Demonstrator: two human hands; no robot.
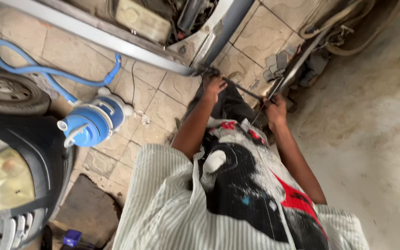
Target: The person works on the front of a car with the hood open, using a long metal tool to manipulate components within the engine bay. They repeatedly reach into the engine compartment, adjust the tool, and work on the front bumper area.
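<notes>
Work looks mid-way: left hand [214, 87] grips the grey car panel edge [116, 39], right hand [275, 110] has fingers closed round a thin dark rod [244, 89] spanning between them; nothing looks finished.

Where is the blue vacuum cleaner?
The blue vacuum cleaner sits on the tiled floor at the left of the head view, between the car tyre and the person's left arm.

Single head view, steeply downward, close over torso [241, 194]
</notes>
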